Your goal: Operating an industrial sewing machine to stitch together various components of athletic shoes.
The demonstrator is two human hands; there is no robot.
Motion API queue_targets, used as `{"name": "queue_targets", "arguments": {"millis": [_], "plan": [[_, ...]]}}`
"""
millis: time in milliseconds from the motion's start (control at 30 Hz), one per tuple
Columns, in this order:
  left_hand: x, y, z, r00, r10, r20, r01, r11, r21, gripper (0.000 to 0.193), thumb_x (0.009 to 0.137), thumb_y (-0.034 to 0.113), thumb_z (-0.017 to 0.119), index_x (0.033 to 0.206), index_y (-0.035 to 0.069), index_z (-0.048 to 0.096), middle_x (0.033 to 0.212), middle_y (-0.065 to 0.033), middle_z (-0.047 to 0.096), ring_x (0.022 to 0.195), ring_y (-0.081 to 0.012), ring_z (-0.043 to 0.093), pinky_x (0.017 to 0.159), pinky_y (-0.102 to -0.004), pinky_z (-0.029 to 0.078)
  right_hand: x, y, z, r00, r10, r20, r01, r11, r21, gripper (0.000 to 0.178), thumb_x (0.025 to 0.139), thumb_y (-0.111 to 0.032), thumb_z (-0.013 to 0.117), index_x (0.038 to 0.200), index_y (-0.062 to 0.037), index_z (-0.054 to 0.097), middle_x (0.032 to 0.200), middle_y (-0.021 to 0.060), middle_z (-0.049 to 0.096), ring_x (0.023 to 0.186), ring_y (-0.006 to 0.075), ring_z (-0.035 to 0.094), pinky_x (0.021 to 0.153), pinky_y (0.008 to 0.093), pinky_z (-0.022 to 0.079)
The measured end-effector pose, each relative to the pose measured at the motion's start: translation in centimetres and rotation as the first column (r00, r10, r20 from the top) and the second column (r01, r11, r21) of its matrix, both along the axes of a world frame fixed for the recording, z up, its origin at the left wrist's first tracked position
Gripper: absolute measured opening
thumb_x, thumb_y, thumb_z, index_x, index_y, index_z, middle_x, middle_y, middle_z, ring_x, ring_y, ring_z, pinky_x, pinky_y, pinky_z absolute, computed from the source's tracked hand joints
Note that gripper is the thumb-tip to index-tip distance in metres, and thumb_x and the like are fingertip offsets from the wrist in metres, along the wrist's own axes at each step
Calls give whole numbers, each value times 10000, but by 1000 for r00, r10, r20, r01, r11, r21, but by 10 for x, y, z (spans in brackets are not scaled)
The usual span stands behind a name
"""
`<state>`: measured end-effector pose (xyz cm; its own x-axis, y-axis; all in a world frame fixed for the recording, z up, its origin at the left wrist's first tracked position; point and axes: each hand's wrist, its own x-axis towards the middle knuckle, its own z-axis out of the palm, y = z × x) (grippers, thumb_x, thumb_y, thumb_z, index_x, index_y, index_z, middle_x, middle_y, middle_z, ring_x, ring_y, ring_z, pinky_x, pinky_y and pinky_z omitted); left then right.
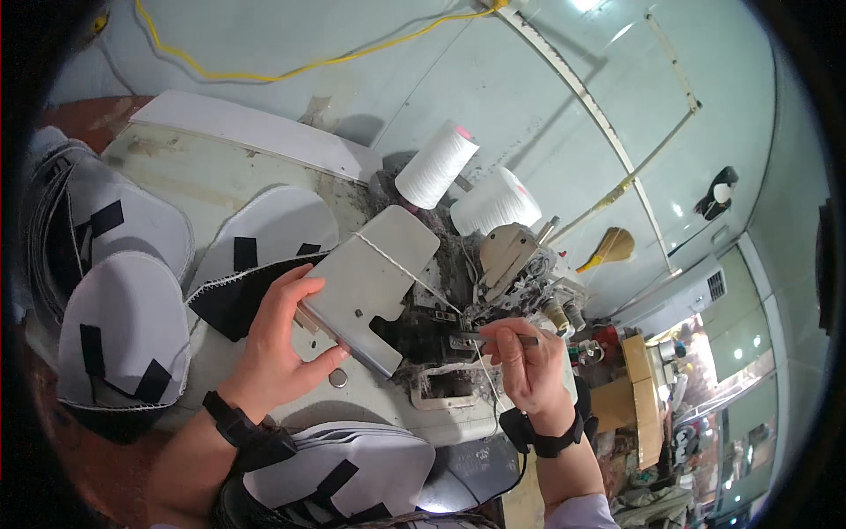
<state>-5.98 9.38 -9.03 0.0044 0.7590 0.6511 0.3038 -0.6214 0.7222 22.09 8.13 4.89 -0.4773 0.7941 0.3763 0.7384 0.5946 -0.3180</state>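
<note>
Slim dark metal tool [473, 335] sits just right of centre in the frame, pinched in the right hand [529, 366], so that grip is closed on it, front end over the dark works of a lint-covered metal sewing machine [504, 260]. Left hand [280, 339] is looser: thumb and fingers spread apart at the left edge of a flat pale grey metal plate [379, 282] with rounded corners, and honestly I can't tell how hard it's pressing, if at all. A twisted white thread [398, 268] runs diagonally over that plate toward the tool, with a thinner strand heading down beside the right fingers. Two fat cones of white yarn [436, 165] stand just above the machine, upper middle. Rounded white fabric pieces with black strips [128, 304] are piled at the left of the frame on the grubby off-white desk [238, 165], plus a similar stack [379, 463] at bottom centre. Oh, and a small round silvery disc [337, 378] lies just below the left thumb.
</note>
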Motion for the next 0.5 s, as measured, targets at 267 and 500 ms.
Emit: {"name": "queue_targets", "arguments": {"millis": [267,500], "plan": [[1,-2,-2,996,-7,-93,6,1000,-13,801,689,129,823,1360,21,401,1411,-252,437,1277,-375,485,1044,-435,412,32,-57,-2,839,-133,-528,130,991,-43,283,1023,-155,486,1048,77,646,812,128,702,710,140,662,645,254,522],[17,-32,34,962,-120,-244,72,978,-197,870,676,221,853,1392,-42,435,1253,-216,600,1142,-309,614,983,-402,472,76,-85,-30,570,-198,-798,231,970,-76,243,1007,-142,543,1108,69,611,857,137,696,735,158,652,671,277,523]]}}
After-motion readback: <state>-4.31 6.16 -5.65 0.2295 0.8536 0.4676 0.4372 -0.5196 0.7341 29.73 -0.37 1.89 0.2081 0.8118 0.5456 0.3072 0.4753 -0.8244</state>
